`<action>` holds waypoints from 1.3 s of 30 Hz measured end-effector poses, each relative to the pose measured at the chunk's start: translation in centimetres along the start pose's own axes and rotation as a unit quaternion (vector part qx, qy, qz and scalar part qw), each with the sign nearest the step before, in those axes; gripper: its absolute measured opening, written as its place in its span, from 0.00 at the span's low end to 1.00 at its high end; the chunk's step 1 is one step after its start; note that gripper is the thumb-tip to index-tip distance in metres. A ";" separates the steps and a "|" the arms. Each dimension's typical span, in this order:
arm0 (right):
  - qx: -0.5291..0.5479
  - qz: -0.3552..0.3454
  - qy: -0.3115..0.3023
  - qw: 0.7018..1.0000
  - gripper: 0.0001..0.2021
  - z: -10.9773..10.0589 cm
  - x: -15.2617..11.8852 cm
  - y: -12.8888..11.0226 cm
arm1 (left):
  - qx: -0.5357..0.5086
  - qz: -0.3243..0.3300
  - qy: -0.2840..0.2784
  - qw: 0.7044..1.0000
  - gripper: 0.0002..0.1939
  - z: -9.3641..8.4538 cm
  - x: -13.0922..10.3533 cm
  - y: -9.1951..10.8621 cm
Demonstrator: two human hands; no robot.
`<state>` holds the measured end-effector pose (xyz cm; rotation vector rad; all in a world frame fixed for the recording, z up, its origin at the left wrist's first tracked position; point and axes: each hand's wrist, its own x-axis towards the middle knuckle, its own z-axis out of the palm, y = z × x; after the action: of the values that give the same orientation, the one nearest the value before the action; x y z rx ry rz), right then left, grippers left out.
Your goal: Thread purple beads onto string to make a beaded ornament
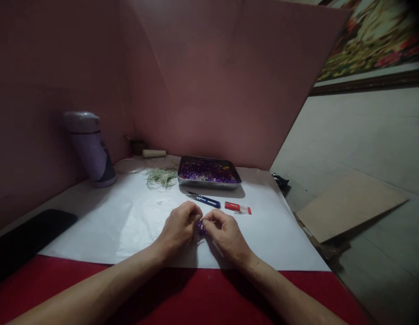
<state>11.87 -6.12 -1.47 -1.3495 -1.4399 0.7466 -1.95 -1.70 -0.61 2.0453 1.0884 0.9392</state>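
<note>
My left hand point(182, 224) and my right hand point(227, 232) meet over the white sheet, fingertips pinched close together. Between them hangs a small purple beaded piece point(200, 228), which both hands hold, partly hidden by the fingers. Just beyond the hands lie blue thread snips point(209, 201), and to their right a red packet point(232, 206) with pale needle-like sticks. Farther back, a metal tray point(209, 184) holds many purple beads and a few of other colours. A tangle of pale green thread point(161, 178) rests left of the tray.
A purple bottle point(92, 153) stands at the back left, near a spool point(154, 153). A black object point(29, 237) lies at the left edge. Pink panels point(202, 81) enclose the back and left. Red cloth point(209, 298) covers the near edge.
</note>
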 end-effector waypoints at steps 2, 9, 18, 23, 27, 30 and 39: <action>-0.005 -0.002 0.002 1.000 0.06 0.0 0.0 0.1 | -0.006 -0.010 -0.003 1.000 0.05 0.0 0.0 0.1; 0.019 0.011 -0.014 1.000 0.05 0.0 0.1 0.2 | -0.021 -0.013 -0.003 1.000 0.05 -0.1 -0.1 0.5; 0.084 0.039 0.009 0.996 0.07 -0.3 0.3 0.6 | -0.090 -0.060 -0.048 0.993 0.09 -0.2 0.1 0.6; 0.111 0.045 0.015 0.993 0.07 -0.3 0.3 0.6 | -0.070 -0.063 -0.060 0.994 0.07 0.0 0.1 0.2; 0.098 0.044 0.033 0.994 0.07 -0.3 0.4 0.9 | -0.025 -0.049 -0.042 0.998 0.07 -0.1 -0.1 0.0; 0.101 0.054 0.033 0.993 0.07 -0.3 0.4 1.1 | 0.008 -0.024 -0.036 0.999 0.08 -0.1 -0.2 -0.2; 0.106 0.055 0.032 0.992 0.07 -0.2 0.3 0.9 | 0.070 0.046 -0.019 0.996 0.09 -0.2 -0.2 -0.4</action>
<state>12.43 -5.73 -2.15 -1.2833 -1.2065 0.8952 -2.37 -1.70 -0.86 2.2345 1.0746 0.8874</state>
